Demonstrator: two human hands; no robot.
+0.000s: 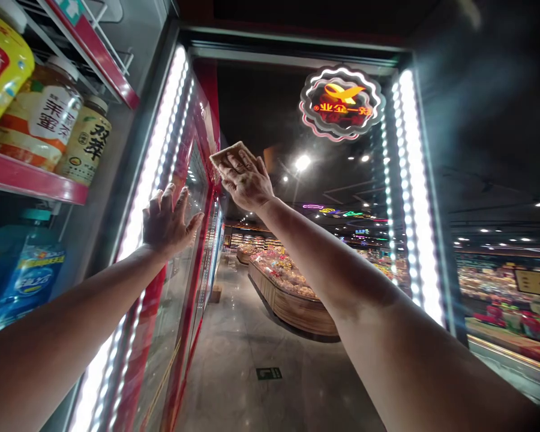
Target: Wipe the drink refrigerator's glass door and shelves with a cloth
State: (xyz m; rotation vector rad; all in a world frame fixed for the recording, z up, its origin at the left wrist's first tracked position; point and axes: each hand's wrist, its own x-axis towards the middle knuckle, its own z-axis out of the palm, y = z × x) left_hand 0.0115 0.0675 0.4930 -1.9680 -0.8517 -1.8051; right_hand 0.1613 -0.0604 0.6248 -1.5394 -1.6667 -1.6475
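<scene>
My right hand (248, 185) is stretched forward and presses a folded brown cloth (232, 150) flat against the glass door (270, 108). The cloth shows beyond my fingertips, and part of it lies hidden under my palm. To the left and a little lower, my left hand (168, 221) is open, its fingers spread beside the bright light strip (155, 156) on the door's left edge. Nothing is in it. Whether its fingers touch the glass, I cannot tell.
Bottles (83, 141) stand on a red-edged shelf (31, 179) at the left, with a blue jug (27, 276) below. A scalloped sticker (342, 103) is on the upper glass. Through the door, a wood-sided display stand (292, 300) and a tiled floor (234, 348) show.
</scene>
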